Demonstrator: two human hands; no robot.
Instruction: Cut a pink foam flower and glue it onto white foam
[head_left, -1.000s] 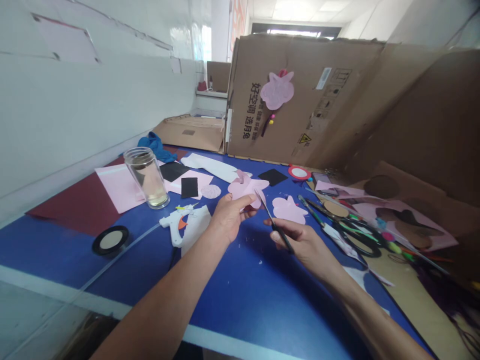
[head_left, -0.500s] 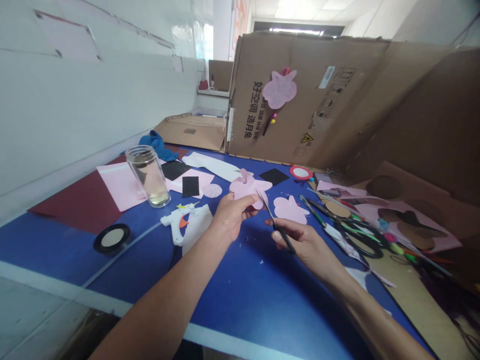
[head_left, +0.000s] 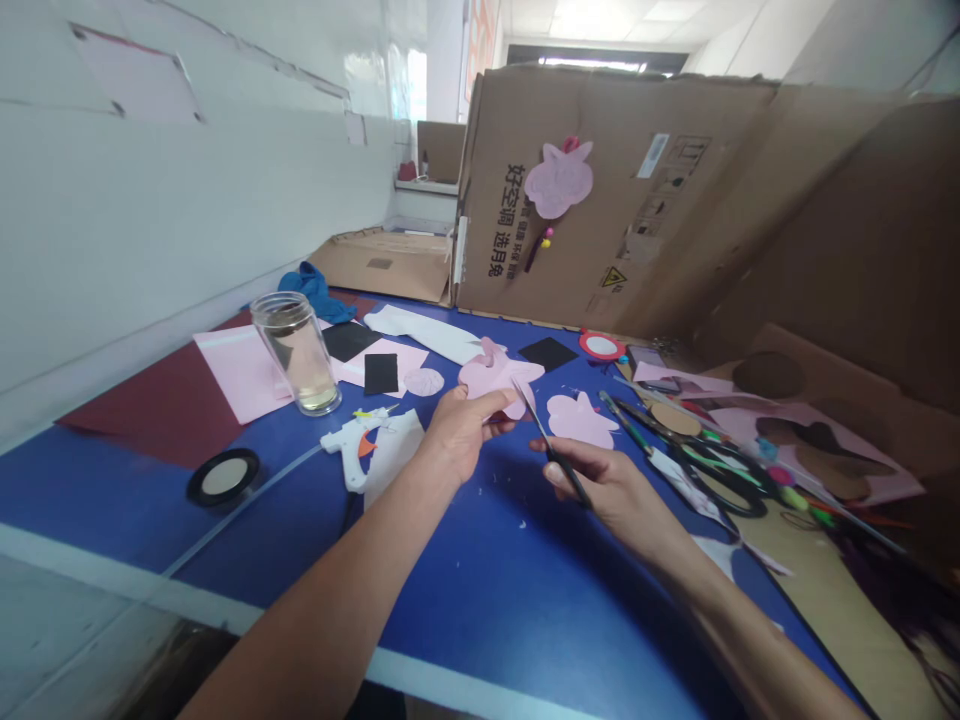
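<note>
My left hand pinches a pink paper cut-out with a wavy outline and pointed ends, held just above the blue table. Between the thumb and fingers of my right hand is a slim pointed tool with a dark body. Its metal tip reaches the right part of the cut-out; whether it is a craft knife or tweezers I cannot tell. A second pink cut-out of similar outline lies flat behind my right hand. Left of the held piece is a small pink oval.
On the left are a glass jar, a white glue gun and a black tape roll. Scissors, pens and paper scraps crowd the right. A large cardboard box stands behind, with a pink decorated cut-out on it.
Almost nothing differs. Both hands, the pink cut-out and the pointed tool stay in nearly the same place.
</note>
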